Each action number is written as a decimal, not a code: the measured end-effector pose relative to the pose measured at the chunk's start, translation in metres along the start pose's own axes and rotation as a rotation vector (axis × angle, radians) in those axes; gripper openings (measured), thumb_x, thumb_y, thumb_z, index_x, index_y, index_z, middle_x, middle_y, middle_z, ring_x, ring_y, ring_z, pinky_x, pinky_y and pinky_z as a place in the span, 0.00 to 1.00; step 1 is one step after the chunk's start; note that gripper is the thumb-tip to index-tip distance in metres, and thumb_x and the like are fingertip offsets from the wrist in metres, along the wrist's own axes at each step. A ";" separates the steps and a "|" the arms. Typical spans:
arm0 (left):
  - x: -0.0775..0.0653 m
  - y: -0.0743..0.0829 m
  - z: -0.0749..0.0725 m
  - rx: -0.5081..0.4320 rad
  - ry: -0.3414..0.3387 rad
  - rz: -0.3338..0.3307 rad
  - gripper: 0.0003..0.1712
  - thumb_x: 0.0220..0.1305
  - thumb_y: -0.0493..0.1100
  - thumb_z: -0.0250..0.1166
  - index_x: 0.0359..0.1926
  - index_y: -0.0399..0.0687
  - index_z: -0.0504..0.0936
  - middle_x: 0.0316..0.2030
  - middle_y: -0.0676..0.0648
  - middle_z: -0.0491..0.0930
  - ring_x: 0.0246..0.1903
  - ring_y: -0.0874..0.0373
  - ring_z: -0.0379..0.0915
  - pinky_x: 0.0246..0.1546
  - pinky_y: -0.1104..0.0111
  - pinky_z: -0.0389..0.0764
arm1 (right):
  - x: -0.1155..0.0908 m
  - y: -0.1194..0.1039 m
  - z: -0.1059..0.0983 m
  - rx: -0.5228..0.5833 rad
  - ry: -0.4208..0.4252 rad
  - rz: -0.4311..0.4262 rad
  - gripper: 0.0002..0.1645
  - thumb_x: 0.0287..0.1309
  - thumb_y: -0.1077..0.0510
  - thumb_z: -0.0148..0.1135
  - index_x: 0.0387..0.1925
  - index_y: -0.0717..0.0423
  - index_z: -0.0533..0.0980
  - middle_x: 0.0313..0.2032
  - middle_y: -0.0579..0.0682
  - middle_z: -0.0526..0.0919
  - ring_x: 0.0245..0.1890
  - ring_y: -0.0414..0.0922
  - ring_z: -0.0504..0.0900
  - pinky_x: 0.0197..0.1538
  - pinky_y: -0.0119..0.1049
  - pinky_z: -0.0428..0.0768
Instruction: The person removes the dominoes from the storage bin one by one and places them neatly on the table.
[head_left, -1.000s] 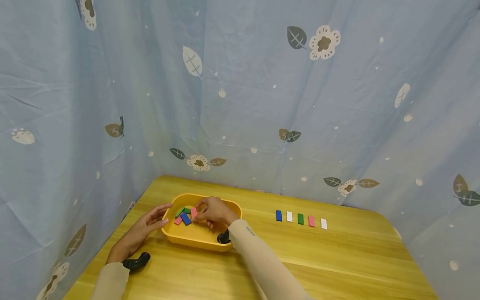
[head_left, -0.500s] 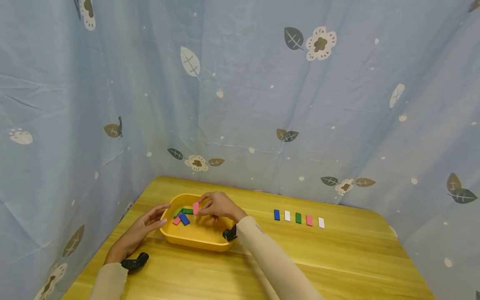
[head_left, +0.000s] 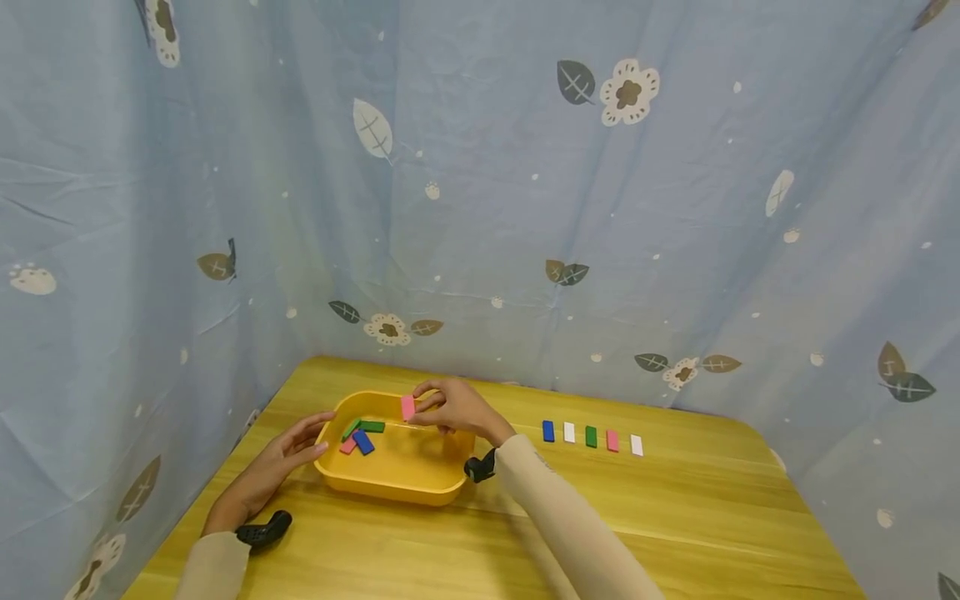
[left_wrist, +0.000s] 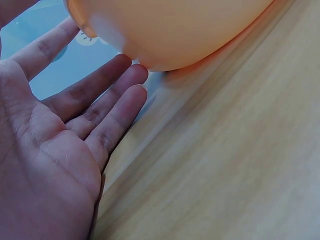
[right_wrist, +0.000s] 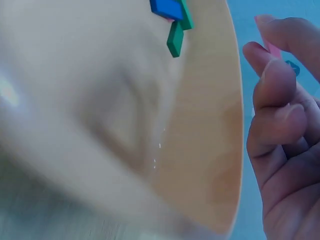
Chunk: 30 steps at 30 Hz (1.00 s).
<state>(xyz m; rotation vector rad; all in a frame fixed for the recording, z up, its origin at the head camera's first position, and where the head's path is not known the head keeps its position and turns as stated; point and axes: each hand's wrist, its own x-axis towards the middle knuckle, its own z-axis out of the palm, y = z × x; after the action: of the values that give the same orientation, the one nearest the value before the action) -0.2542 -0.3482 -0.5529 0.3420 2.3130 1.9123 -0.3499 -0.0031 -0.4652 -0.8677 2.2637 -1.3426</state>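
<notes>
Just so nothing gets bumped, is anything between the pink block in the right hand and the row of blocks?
Only the tray's right rim, besides the right hand itself; nothing else visible stands between the held pink block and row.

The smooth plastic bin (head_left: 386, 487) (faintly glossy inside) rests on a wood-grained tabletop (head_left: 675, 517); behind it hangs creased cloth (head_left: 480, 217), right of it lie matt tiles (head_left: 591, 437).
</notes>
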 end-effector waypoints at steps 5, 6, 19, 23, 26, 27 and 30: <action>0.001 0.004 0.000 0.002 0.004 0.005 0.34 0.78 0.49 0.59 0.79 0.57 0.61 0.77 0.42 0.55 0.73 0.52 0.55 0.56 0.81 0.68 | -0.009 0.000 -0.012 -0.031 0.049 -0.023 0.25 0.59 0.48 0.76 0.57 0.46 0.80 0.39 0.40 0.90 0.26 0.74 0.75 0.27 0.52 0.78; 0.000 0.004 0.000 0.007 0.001 0.010 0.34 0.79 0.48 0.59 0.79 0.57 0.60 0.77 0.41 0.55 0.73 0.49 0.54 0.56 0.81 0.68 | -0.012 0.000 -0.014 -0.036 0.059 -0.025 0.25 0.59 0.48 0.76 0.57 0.45 0.80 0.39 0.40 0.90 0.25 0.72 0.75 0.26 0.50 0.78; -0.001 0.003 0.001 0.004 0.001 -0.007 0.33 0.79 0.48 0.58 0.80 0.58 0.60 0.76 0.39 0.56 0.62 0.74 0.64 0.56 0.80 0.69 | -0.052 0.013 -0.042 -0.087 0.132 -0.043 0.28 0.61 0.44 0.74 0.61 0.41 0.79 0.42 0.41 0.90 0.26 0.68 0.81 0.30 0.57 0.82; -0.003 0.003 0.001 0.004 0.015 -0.035 0.34 0.79 0.49 0.59 0.80 0.59 0.60 0.77 0.41 0.56 0.61 0.76 0.64 0.55 0.81 0.69 | -0.066 0.024 -0.048 -0.085 0.152 -0.032 0.27 0.60 0.44 0.75 0.60 0.41 0.79 0.42 0.41 0.89 0.28 0.70 0.81 0.34 0.63 0.82; -0.004 0.003 0.002 0.007 0.019 -0.051 0.34 0.78 0.50 0.59 0.80 0.59 0.60 0.77 0.42 0.56 0.61 0.76 0.64 0.55 0.81 0.69 | -0.075 0.030 -0.051 -0.104 0.153 -0.038 0.28 0.61 0.44 0.74 0.61 0.43 0.78 0.41 0.41 0.89 0.29 0.70 0.82 0.34 0.65 0.81; -0.004 0.003 0.002 0.007 0.020 -0.054 0.34 0.78 0.50 0.59 0.79 0.59 0.60 0.77 0.41 0.56 0.61 0.75 0.64 0.55 0.80 0.69 | -0.078 0.032 -0.053 -0.111 0.157 -0.041 0.28 0.61 0.44 0.74 0.61 0.43 0.79 0.41 0.41 0.90 0.29 0.70 0.82 0.34 0.66 0.81; -0.003 0.003 0.003 0.011 0.015 -0.049 0.34 0.78 0.51 0.59 0.80 0.58 0.60 0.77 0.40 0.56 0.63 0.71 0.63 0.55 0.79 0.70 | -0.087 0.037 -0.057 -0.128 0.178 -0.049 0.27 0.61 0.45 0.75 0.60 0.44 0.79 0.39 0.41 0.89 0.28 0.69 0.82 0.34 0.65 0.81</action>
<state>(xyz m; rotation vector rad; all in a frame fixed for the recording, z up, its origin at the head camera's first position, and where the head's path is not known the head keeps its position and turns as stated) -0.2498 -0.3454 -0.5503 0.2699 2.3200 1.8866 -0.3307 0.1057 -0.4697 -0.8814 2.5030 -1.3567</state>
